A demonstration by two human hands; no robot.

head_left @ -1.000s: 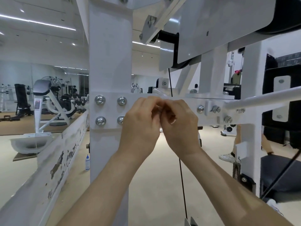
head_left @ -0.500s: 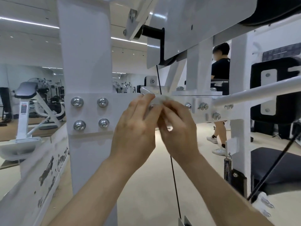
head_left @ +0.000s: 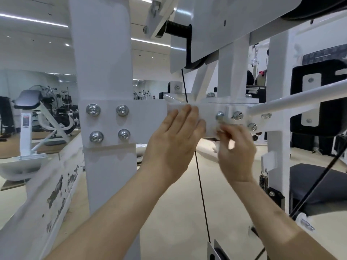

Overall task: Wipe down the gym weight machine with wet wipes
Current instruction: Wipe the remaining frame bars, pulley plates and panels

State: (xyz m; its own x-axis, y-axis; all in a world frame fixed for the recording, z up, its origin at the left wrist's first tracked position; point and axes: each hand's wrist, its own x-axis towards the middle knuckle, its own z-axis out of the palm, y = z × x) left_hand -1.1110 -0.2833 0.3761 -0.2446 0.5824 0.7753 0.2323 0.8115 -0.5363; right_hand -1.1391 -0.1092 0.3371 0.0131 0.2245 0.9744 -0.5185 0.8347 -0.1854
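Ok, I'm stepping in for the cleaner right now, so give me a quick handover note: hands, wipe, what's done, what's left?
Left hand: fingers flat, pressing the wet wipe against the white crossbeam.
Right hand: blurred, beside the bolt; fingers curled, grip unclear.
Done: the wipe is on the beam's middle; nothing shows what is already clean.
Left: likely around the bolt, the upright post and the round bar.
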